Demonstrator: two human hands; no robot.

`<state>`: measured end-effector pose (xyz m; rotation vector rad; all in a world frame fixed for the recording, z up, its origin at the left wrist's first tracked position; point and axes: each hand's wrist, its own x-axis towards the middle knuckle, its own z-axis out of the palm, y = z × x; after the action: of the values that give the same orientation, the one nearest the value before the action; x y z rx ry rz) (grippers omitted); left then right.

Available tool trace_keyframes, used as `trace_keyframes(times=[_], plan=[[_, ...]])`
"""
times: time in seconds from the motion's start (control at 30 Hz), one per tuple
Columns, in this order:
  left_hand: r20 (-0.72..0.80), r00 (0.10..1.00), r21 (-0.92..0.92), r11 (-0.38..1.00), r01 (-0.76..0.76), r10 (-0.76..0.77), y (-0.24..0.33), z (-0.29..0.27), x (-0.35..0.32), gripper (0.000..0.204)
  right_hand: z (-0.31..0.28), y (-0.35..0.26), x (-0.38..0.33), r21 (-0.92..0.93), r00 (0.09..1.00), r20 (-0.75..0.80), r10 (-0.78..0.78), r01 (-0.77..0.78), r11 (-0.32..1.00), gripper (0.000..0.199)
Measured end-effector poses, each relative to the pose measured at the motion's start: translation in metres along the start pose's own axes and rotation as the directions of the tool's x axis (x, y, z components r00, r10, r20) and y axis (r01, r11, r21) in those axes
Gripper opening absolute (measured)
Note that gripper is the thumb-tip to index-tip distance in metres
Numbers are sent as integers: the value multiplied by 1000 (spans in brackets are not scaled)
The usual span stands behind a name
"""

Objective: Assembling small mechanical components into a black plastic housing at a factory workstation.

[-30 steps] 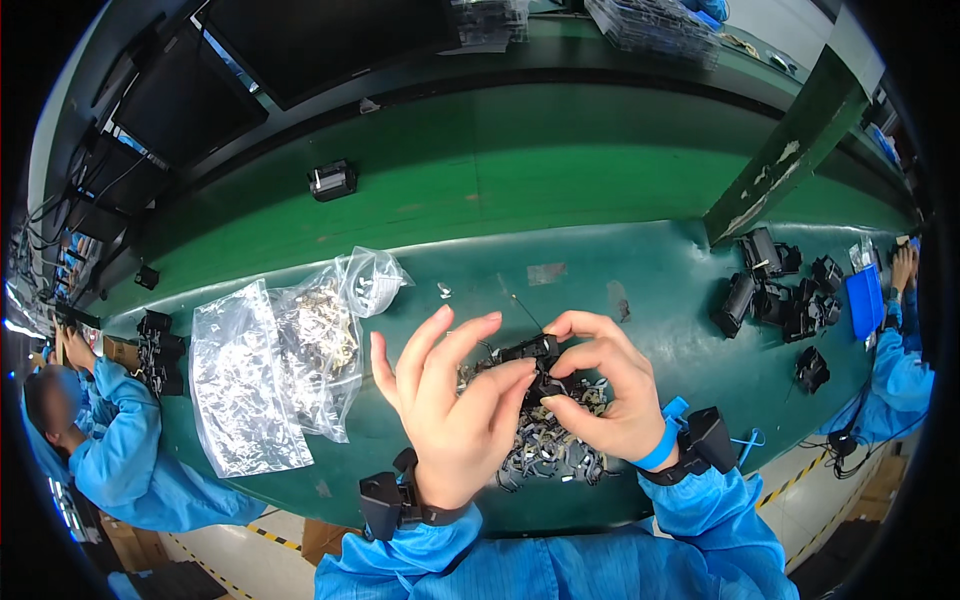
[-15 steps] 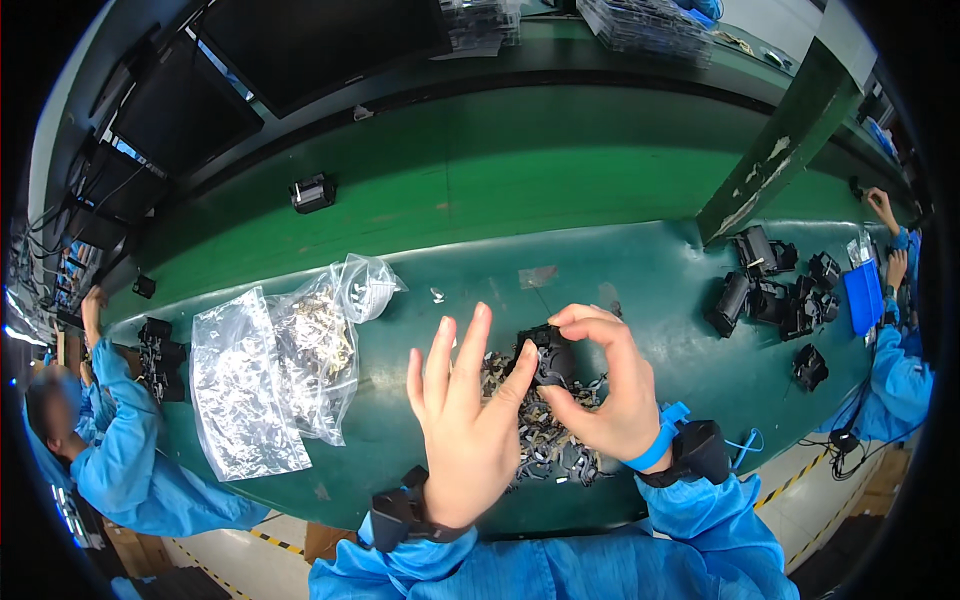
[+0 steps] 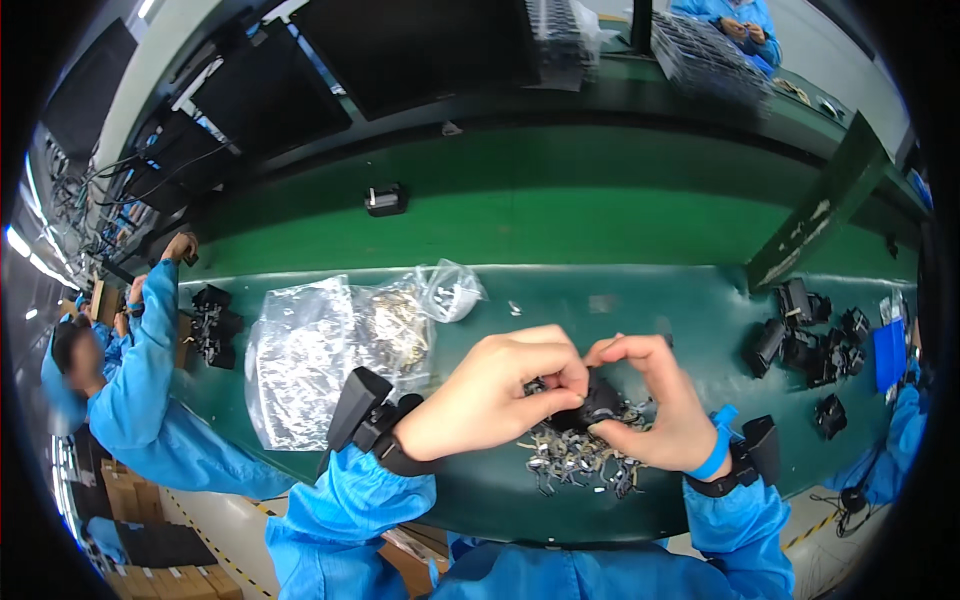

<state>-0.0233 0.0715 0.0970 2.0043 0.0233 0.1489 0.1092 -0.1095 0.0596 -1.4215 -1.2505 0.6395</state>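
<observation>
Between my hands is a rounded black plastic part (image 3: 601, 399), mostly covered by fingers. My right hand (image 3: 668, 412) grips its right side, thumb below and fingers curved over the top. My left hand (image 3: 490, 392) is closed in a pinch at the part's left edge, the thumb pressed against bent fingers; whatever sits in that pinch is too small or hidden to name. Under both hands lies a heap of small metal and dark pieces (image 3: 582, 464) on the green table.
Clear plastic bags of small pieces (image 3: 305, 370) lie to the left. Black units (image 3: 808, 345) cluster on the right near a blue tray (image 3: 888, 355); another black unit (image 3: 386, 200) sits on the raised ledge. A co-worker's arm (image 3: 150, 370) reaches in at left. A green post (image 3: 820, 205) stands at far right.
My left hand went from spread fingers to a pinch at the black part, its wrist turning sideways. My right hand keeps its grip. The whole view shifted, so the table appears lower and farther right.
</observation>
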Motion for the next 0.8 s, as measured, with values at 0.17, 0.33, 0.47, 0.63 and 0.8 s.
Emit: trace_keyframes(times=[0.17,0.33,0.47,0.63,0.8], plan=[[-85,996,153,988,8,5,-17,-50,33,25,-2,13,51,-104,986,-169,7,-25,994,58],[-769,637,511,653,559,57,-129,-164,57,53,-4,75,124,-359,875,-468,-124,-60,931,48],[-954,219,96,480,872,-206,-205,-202,50,86,-10,118,165,-582,802,-526,-282,-98,807,51],[-939,266,118,523,844,-217,-243,-223,36,85,-8,136,195,-650,827,-463,-320,-71,757,57],[-922,302,135,531,836,-242,-252,-239,30,75,-5,128,196,-559,882,-453,-133,-164,812,65]])
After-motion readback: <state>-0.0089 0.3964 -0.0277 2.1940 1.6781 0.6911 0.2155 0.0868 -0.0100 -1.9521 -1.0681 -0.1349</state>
